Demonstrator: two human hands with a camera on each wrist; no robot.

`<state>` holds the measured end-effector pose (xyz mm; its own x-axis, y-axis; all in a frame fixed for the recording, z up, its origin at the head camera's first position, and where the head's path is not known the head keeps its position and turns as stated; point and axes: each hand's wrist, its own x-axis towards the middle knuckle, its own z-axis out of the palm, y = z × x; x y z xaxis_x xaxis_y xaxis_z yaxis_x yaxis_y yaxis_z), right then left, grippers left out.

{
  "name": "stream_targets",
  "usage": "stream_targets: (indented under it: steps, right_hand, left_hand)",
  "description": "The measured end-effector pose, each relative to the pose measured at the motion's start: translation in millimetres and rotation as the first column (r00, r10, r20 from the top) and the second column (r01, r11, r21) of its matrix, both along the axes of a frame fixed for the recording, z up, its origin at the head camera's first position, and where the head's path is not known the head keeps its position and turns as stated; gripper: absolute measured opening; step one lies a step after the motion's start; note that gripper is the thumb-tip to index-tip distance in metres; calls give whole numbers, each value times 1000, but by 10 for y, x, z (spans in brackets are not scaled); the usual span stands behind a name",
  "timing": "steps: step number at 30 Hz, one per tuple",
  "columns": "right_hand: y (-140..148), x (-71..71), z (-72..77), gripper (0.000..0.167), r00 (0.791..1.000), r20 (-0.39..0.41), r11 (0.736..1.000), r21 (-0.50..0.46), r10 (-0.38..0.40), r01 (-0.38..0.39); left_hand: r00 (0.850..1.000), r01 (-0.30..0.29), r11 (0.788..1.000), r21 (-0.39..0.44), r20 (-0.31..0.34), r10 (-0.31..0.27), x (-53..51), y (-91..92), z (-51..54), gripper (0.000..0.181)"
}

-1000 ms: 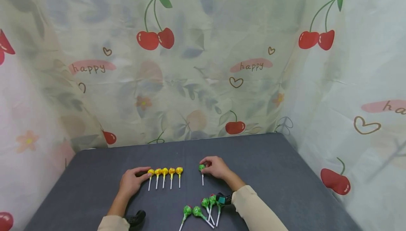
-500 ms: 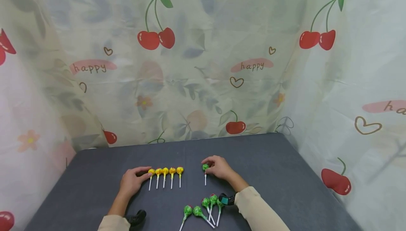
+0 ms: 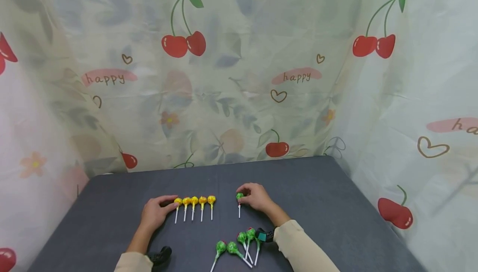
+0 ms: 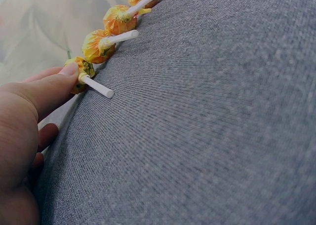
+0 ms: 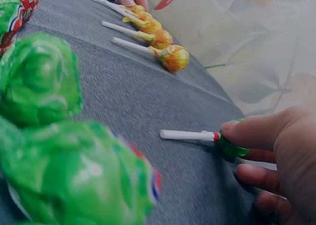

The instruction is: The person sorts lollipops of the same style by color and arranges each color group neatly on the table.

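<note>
Several yellow lollipops point(image 3: 194, 201) lie side by side in a row, sticks toward the person. At the row's left end my left hand point(image 3: 154, 214) pinches the outermost yellow lollipop point(image 4: 84, 72) by its wrapped head, thumb on the near side. To the right of the row, a single green lollipop point(image 3: 239, 196) lies with its white stick toward the person. My right hand point(image 3: 255, 197) pinches its head between thumb and fingers, as the right wrist view shows; the hand covers part of that head.
Nearer the person, several green lollipops point(image 3: 232, 248) lie loosely, some with sticks crossing, partly below the right wrist's dark band point(image 3: 264, 235). A dark grey cloth point(image 3: 298, 189) covers the table. A cherry-printed curtain point(image 3: 224, 77) hangs behind and at both sides.
The right hand and its green lollipop shifted slightly right, then slightly back left. The left hand and the yellow row have stayed in place.
</note>
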<state>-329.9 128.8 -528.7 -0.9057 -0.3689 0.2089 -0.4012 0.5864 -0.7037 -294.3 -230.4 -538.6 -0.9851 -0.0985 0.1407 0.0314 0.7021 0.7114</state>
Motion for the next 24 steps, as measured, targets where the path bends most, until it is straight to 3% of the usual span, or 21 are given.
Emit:
stream_targets:
  steps: [9, 24]
  right_hand:
    - [-83, 4, -1, 20, 999, 21, 999, 3, -35, 35]
    - [-78, 25, -5, 22, 1000, 11, 999, -28, -29, 30]
  left_hand:
    - [1000, 2, 1000, -3, -8, -2, -7, 13, -5, 32]
    - [1000, 3, 1000, 3, 2, -3, 2, 3, 11, 33]
